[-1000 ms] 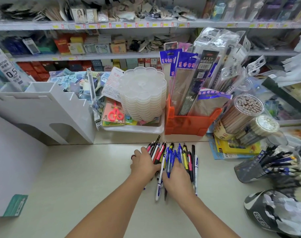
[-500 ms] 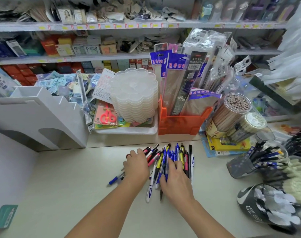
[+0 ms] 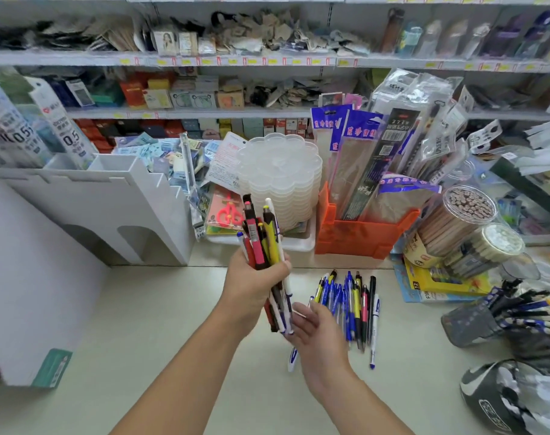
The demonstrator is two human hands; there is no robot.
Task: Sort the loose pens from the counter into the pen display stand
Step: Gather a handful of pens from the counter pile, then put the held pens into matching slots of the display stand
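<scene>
Risk item: my left hand [image 3: 255, 284] grip clamped on upright pen bundle [image 3: 262, 243], right hand [image 3: 314, 328] open beneath; loose fistful may slip, scattering onto surface [image 3: 142, 309] pens [image 3: 349, 302]

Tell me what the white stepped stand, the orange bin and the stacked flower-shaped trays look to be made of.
White stepped stand: looks like matte white plastic or foam board; flat opaque panels with clean cut edges, no shine.
Orange bin: moulded plastic, smooth and slightly glossy, with stepped ridges at its front.
Flower-shaped trays: clear, faintly milky plastic; light passes through the stack and the rims show.
</scene>
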